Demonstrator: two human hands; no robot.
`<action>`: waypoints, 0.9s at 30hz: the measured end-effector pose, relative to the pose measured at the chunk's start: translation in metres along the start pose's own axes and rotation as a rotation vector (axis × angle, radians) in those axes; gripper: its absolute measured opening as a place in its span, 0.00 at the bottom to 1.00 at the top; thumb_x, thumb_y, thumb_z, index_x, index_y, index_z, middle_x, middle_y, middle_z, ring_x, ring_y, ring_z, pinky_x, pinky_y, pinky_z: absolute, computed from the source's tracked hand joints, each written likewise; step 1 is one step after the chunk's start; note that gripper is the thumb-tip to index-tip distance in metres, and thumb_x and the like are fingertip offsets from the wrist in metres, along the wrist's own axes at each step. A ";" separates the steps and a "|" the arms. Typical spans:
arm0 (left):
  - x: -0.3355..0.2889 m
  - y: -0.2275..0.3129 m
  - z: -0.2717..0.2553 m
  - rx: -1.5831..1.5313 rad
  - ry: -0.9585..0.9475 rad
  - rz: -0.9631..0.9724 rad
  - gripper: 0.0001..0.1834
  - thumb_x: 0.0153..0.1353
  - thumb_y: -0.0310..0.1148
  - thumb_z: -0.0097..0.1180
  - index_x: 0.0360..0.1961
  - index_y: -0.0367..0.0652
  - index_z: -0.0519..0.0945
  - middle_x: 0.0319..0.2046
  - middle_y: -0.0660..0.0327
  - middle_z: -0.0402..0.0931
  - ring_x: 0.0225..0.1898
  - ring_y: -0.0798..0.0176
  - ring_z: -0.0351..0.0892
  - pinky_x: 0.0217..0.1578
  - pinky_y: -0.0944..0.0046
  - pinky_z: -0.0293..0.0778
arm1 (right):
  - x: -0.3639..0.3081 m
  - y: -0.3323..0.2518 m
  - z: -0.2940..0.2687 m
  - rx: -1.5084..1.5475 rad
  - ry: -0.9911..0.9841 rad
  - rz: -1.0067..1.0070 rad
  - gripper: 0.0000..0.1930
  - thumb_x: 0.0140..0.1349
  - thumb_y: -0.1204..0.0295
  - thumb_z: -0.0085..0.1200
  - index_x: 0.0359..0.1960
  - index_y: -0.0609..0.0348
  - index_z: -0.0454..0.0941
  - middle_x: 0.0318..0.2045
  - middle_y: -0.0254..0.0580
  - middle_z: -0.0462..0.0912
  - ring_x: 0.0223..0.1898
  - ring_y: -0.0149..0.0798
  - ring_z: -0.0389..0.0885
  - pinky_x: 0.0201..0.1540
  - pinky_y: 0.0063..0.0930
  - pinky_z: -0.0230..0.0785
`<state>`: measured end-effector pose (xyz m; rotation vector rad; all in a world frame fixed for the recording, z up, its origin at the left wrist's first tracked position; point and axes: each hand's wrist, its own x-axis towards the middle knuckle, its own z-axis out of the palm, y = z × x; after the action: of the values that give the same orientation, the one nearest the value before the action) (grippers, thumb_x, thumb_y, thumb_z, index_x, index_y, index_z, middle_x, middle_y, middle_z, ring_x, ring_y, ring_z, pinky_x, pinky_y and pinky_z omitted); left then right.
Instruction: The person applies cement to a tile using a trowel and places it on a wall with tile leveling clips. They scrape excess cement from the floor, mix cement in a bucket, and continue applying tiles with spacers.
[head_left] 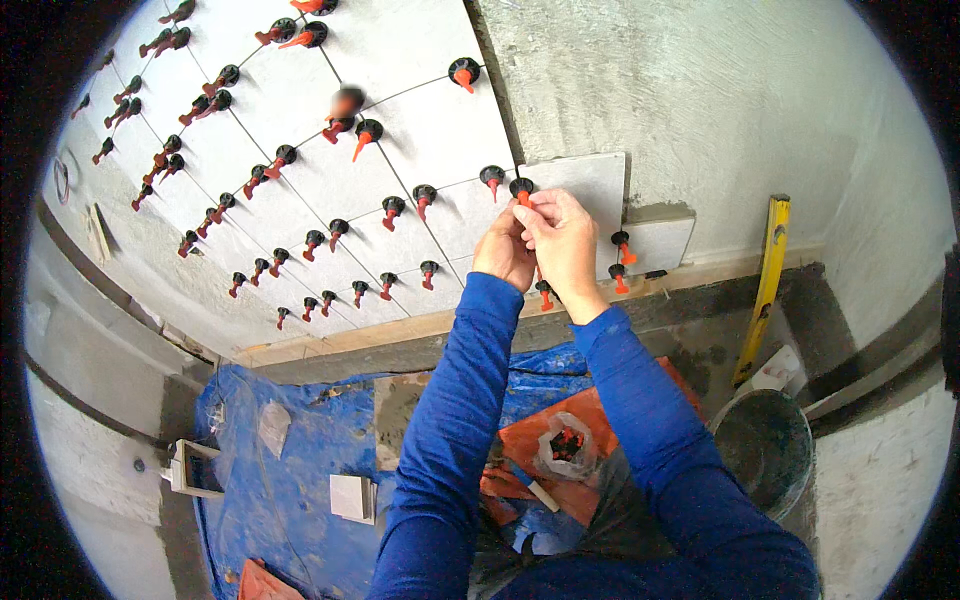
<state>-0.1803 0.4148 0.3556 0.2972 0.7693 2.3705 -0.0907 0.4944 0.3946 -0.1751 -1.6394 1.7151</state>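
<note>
Large light tiles point(400, 150) cover much of the wall, with black and orange tile levelling clips standing along their joints. My right hand point(564, 245) pinches the orange handle of one tile levelling clip point(521, 187), at the upper left edge of a light tile point(588, 185) on the right side of the tiling. Pressed close against it, my left hand point(505, 252) has its fingers curled; the right hand partly hides its fingertips. Another clip point(491, 177) sits just left of the hands. More clips point(620, 245) stand by a smaller cut tile point(658, 242) to the right.
A wooden batten point(400, 330) runs under the tiles. At right a yellow spirit level point(765, 290) leans near a dark bucket point(765, 450). A blue tarp point(290, 500) on the floor bears a plastic bag of clips point(567, 445) and stacked small tiles point(352, 498).
</note>
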 end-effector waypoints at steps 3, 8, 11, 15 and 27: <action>0.001 0.001 -0.001 0.033 0.032 -0.006 0.14 0.75 0.41 0.50 0.48 0.44 0.81 0.43 0.60 0.82 0.40 0.61 0.80 0.42 0.62 0.76 | 0.000 -0.003 0.000 0.020 -0.008 0.072 0.11 0.60 0.71 0.66 0.40 0.63 0.81 0.34 0.52 0.88 0.34 0.50 0.88 0.36 0.40 0.79; -0.005 -0.003 0.014 0.006 0.105 0.024 0.15 0.74 0.44 0.52 0.48 0.45 0.81 0.41 0.60 0.83 0.41 0.60 0.81 0.45 0.58 0.79 | -0.002 -0.003 -0.003 -0.334 0.048 -0.309 0.09 0.61 0.72 0.63 0.39 0.61 0.81 0.33 0.51 0.87 0.34 0.52 0.87 0.36 0.43 0.78; -0.010 -0.001 0.019 -0.033 0.026 0.012 0.15 0.74 0.46 0.53 0.47 0.46 0.81 0.41 0.60 0.83 0.43 0.59 0.81 0.49 0.57 0.78 | -0.003 0.002 -0.006 -0.418 0.045 -0.383 0.07 0.61 0.72 0.62 0.39 0.61 0.81 0.34 0.50 0.86 0.35 0.53 0.86 0.37 0.44 0.78; -0.011 -0.001 0.017 -0.030 -0.008 -0.005 0.17 0.72 0.48 0.55 0.46 0.46 0.80 0.41 0.60 0.83 0.45 0.59 0.81 0.52 0.57 0.77 | -0.010 0.010 -0.005 -0.438 0.068 -0.425 0.07 0.61 0.74 0.60 0.40 0.60 0.80 0.35 0.49 0.85 0.36 0.55 0.85 0.38 0.46 0.77; -0.066 -0.022 0.031 0.085 -0.321 0.073 0.21 0.71 0.46 0.58 0.54 0.42 0.80 0.43 0.61 0.82 0.37 0.65 0.80 0.34 0.64 0.74 | -0.044 0.002 -0.052 0.412 -0.239 0.194 0.11 0.70 0.73 0.59 0.49 0.64 0.76 0.37 0.40 0.85 0.35 0.28 0.83 0.38 0.26 0.77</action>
<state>-0.1061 0.4023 0.3661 0.7325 0.7157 2.2812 -0.0306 0.5112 0.3667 0.0749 -1.4263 2.2549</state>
